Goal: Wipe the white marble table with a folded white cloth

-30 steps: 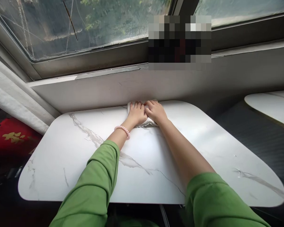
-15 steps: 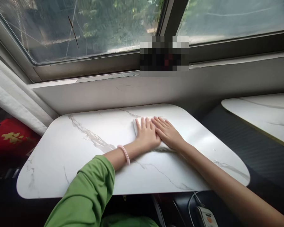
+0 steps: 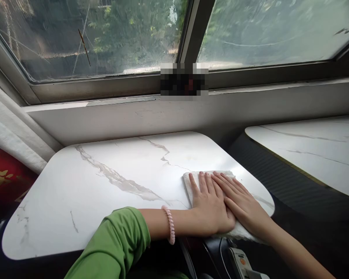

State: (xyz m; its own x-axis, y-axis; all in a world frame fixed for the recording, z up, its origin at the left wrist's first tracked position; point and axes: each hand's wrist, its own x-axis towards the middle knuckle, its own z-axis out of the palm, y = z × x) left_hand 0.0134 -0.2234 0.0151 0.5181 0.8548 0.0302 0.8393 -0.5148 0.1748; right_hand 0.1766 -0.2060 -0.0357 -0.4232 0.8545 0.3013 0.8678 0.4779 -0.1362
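Observation:
Under both palms lies a folded white cloth (image 3: 189,188), pressed flat on the right part of a white marble-patterned tabletop (image 3: 99,209). My left hand (image 3: 211,209) rests on it with fingers stretched out; a pink coiled band (image 3: 169,224) circles that wrist. My right hand (image 3: 244,203) also lies flat, just to the right, its fingers extended and partly against the left hand. The cloth's near edge hangs a little past the front edge of the tabletop. Most of the cloth is hidden by the hands.
A second marble-patterned tabletop (image 3: 314,151) stands to the right beyond a dark ribbed surface (image 3: 279,186). Behind are a window (image 3: 128,38) and its sill. At left hang a white curtain (image 3: 11,128) and a red item (image 3: 6,170). A white device with a cord (image 3: 240,261) sits below the table.
Both hands have slid the cloth from the back middle of the tabletop toward me and to the right, up to the front edge. The camera view has shifted slightly to the right.

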